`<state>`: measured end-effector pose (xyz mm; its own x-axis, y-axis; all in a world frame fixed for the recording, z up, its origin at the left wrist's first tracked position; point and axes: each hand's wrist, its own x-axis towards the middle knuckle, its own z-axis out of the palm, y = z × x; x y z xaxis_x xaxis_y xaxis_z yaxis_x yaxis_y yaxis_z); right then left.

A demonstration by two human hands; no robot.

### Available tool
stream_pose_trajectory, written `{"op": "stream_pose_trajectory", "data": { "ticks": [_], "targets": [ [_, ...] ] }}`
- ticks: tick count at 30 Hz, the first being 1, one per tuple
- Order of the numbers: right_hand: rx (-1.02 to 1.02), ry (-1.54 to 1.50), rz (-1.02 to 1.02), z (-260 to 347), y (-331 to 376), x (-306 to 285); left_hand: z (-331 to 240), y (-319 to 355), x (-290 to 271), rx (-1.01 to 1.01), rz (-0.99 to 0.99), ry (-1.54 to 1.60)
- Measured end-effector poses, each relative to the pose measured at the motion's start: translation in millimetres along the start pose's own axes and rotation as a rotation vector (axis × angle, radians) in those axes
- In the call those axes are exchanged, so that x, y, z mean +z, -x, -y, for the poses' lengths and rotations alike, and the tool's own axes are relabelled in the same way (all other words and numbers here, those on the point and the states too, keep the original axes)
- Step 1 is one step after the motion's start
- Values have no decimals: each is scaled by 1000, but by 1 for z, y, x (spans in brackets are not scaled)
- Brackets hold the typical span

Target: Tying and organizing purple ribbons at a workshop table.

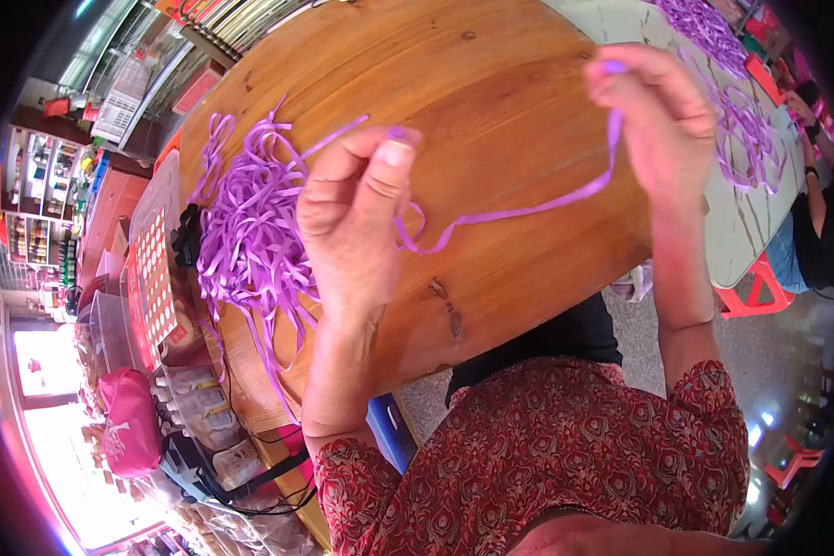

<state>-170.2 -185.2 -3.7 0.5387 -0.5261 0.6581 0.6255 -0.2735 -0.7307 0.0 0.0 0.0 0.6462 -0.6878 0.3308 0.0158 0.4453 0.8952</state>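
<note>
Purple, flat, narrow ribbon (528, 212) sags between your right hand (663, 120), pinching it, and your left hand (350, 204), also pinching ribbon; even, gentle tension should limit snags near the tangled purple ribbon heap (250, 232) on the brown, curved-edged wooden table (491, 120) below.

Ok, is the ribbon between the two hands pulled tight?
No, the ribbon hangs in a slack curve from the right hand, with a loose loop beside the left hand.
</note>
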Motion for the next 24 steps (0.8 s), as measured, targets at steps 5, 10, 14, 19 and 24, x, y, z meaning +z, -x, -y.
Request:
{"op": "stream_pose_trajectory", "data": {
  "ticks": [5, 10, 14, 19, 24],
  "targets": [
    [-92, 315, 194, -7, 3, 38, 12, 10, 13, -192, 91, 110],
    [-158, 454, 348, -17, 1, 51, 26, 16, 15, -205, 53, 178],
    [-124, 438, 367, -25, 1, 53, 39, 14, 4, -136, 137, 209],
    [-72, 386, 378, -29, 4, 52, 56, 9, -2, 20, 238, 61],
    [-61, 420, 338, -28, 9, 53, 54, 11, 4, -22, 252, 74]
  ]
}}
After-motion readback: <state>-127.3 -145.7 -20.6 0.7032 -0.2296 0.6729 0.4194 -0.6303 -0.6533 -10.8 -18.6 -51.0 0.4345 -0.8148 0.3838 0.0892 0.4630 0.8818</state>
